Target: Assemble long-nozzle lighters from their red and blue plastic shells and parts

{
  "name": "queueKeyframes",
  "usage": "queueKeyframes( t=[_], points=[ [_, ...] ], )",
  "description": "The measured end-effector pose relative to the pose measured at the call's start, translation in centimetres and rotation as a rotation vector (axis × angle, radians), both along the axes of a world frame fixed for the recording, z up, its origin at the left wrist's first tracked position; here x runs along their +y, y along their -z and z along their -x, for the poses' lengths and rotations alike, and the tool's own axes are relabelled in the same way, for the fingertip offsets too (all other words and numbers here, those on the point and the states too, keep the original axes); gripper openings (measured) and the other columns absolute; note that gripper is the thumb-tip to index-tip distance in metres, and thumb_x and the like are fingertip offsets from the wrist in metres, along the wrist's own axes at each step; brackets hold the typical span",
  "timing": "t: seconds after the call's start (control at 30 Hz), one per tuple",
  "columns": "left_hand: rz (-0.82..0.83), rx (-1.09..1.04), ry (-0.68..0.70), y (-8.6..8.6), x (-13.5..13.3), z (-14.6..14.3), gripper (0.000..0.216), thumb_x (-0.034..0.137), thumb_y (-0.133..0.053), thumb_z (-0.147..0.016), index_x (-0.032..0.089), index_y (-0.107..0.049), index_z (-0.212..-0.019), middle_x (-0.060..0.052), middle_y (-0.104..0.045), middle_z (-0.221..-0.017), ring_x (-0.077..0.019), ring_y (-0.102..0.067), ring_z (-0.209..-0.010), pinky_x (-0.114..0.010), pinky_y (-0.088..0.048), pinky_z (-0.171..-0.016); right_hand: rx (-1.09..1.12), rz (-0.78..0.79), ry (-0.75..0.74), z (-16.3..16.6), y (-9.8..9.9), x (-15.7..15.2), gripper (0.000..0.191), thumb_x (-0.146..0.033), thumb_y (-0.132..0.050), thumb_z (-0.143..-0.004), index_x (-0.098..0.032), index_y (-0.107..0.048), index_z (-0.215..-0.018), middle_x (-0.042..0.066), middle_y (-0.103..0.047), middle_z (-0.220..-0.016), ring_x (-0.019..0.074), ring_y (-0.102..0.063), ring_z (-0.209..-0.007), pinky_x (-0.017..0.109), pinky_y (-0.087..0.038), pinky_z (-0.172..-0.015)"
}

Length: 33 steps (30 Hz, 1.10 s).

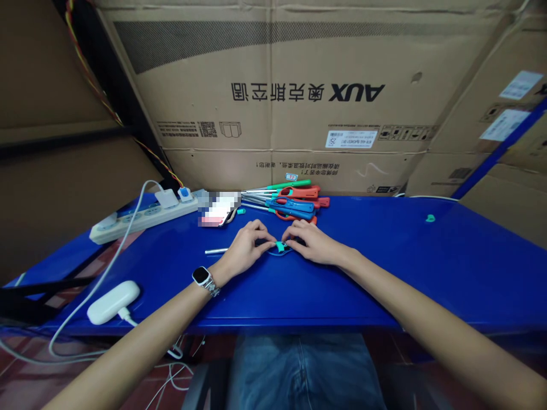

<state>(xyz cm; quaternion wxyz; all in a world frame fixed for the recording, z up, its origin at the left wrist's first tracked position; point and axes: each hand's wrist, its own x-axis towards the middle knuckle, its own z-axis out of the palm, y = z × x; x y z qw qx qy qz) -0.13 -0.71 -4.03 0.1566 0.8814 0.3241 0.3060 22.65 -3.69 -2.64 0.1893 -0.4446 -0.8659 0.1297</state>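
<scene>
My left hand and my right hand meet over the blue table, both with fingers pinched. Between the fingertips is a blue long-nosed lighter with a small teal piece at its middle. Its metal barrel pokes out to the left from beneath my left hand, and a thin blue loop shows below the teal piece. Most of the lighter's handle is hidden under my right hand. Just behind lies a pile of long-nosed lighters, with a blue lighter, a red lighter and a green lighter among them.
Left of the pile lies a blurred-out phone-like item, with a small teal cap beside it. A white power strip and a white corded device are at left. Another teal piece lies right. Cardboard walls the back.
</scene>
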Motion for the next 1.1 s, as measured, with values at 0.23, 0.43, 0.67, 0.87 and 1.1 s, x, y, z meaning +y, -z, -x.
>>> queueKeyframes(
  t=[0.23,0.43,0.67,0.87,1.1],
  points=[
    [-0.027,0.007,-0.008,0.3,-0.1,0.0,0.011,0.026,-0.065,-0.09,0.021,-0.075,-0.088,-0.004,-0.059,-0.09,-0.0201,-0.056,-0.088,-0.035,-0.046,-0.08,0.076,-0.196,0.157,1.6,0.2,-1.3,0.014,-0.032,-0.062,-0.09,-0.02,-0.063,-0.097,0.006,-0.062,-0.101,0.021,-0.057,-0.095,0.036,-0.04,-0.085],
    [-0.041,0.031,-0.008,0.2,-0.3,0.2,0.011,0.025,-0.063,-0.09,0.021,-0.073,-0.094,-0.004,-0.057,-0.093,-0.0203,-0.054,-0.088,-0.036,-0.045,-0.081,0.114,-0.12,0.23,3.8,0.6,-1.8,0.006,-0.021,-0.062,-0.083,-0.02,-0.06,-0.088,0.003,-0.062,-0.09,0.0161,-0.059,-0.076,0.028,-0.042,-0.069],
    [-0.227,0.21,0.132,-1.2,-1.2,1.5,0.017,0.031,-0.058,-0.095,0.022,-0.072,-0.099,-0.006,-0.053,-0.095,-0.0205,-0.05,-0.088,-0.036,-0.043,-0.082,0.156,-0.131,0.238,3.4,1.0,-1.7,0.004,-0.017,-0.061,-0.082,-0.019,-0.062,-0.085,0.003,-0.061,-0.087,0.0157,-0.059,-0.075,0.027,-0.043,-0.068],
    [-0.337,0.323,0.152,-1.1,-1.0,1.4,0.024,0.031,-0.052,-0.099,0.021,-0.072,-0.09,-0.006,-0.054,-0.094,-0.0199,-0.048,-0.086,-0.034,-0.039,-0.078,0.097,-0.159,0.214,3.4,0.8,-1.8,0.008,-0.016,-0.059,-0.084,-0.019,-0.065,-0.088,0.004,-0.061,-0.087,0.0154,-0.059,-0.073,0.027,-0.041,-0.067],
    [-0.392,0.385,0.142,-1.4,-1.2,1.3,0.026,0.031,-0.05,-0.1,0.021,-0.073,-0.094,-0.006,-0.054,-0.094,-0.0203,-0.048,-0.086,-0.034,-0.037,-0.076,-0.012,-0.172,0.249,3.7,0.4,-1.8,0.007,-0.016,-0.059,-0.084,-0.019,-0.065,-0.081,0.003,-0.057,-0.082,0.0151,-0.054,-0.068,0.028,-0.035,-0.063]
  ],
)
